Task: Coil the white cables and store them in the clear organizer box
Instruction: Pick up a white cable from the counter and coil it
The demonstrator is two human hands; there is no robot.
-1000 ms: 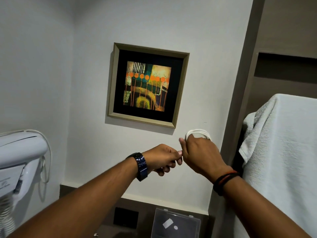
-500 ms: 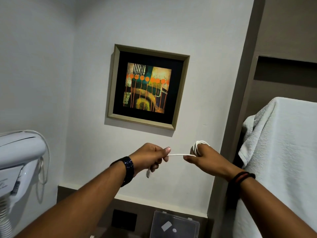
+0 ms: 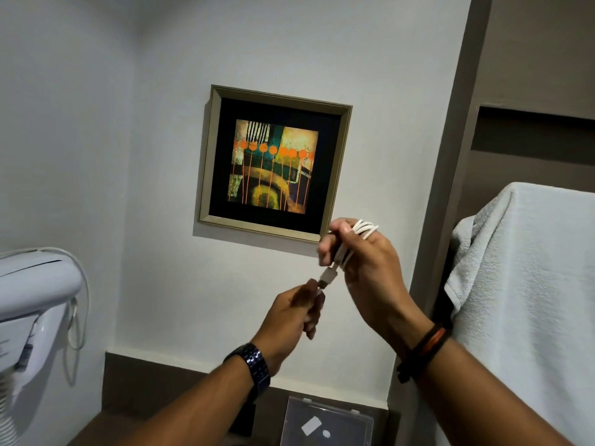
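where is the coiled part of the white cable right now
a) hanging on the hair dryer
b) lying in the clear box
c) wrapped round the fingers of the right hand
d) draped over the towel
c: the white cable loops round the fingers of the right hand, while the left hand pinches its plug end.

Below your arms, the dark countertop [image 3: 135,423] carries the clear organizer box [image 3: 328,423], standing at its far right against the wall.
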